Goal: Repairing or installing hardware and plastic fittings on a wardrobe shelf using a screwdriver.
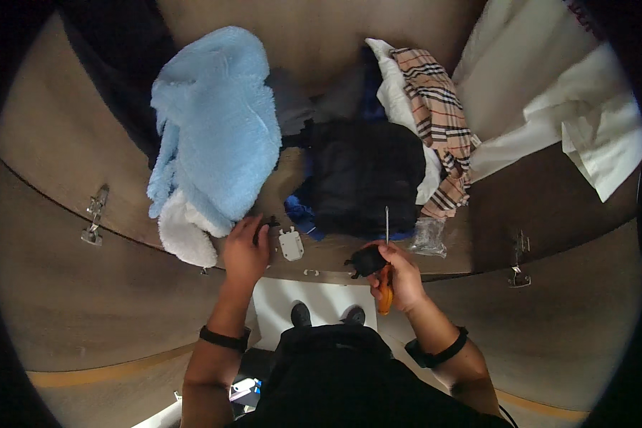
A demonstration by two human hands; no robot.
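I see the right hand (404, 280) holding a screwdriver (385, 296) and a black part (367, 261) at the near edge of the shelf (460, 255). The left hand (246, 250) curls by a small dark thing (271, 224); I can't tell if it grips it. A white plate (291, 244) lies between the hands.

The right hand (404, 278) holds an orange-handled screwdriver (385, 291).

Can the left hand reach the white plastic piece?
Likely yes: the white plastic piece lies uncovered just right of the left hand, though a small black part is at its fingers.
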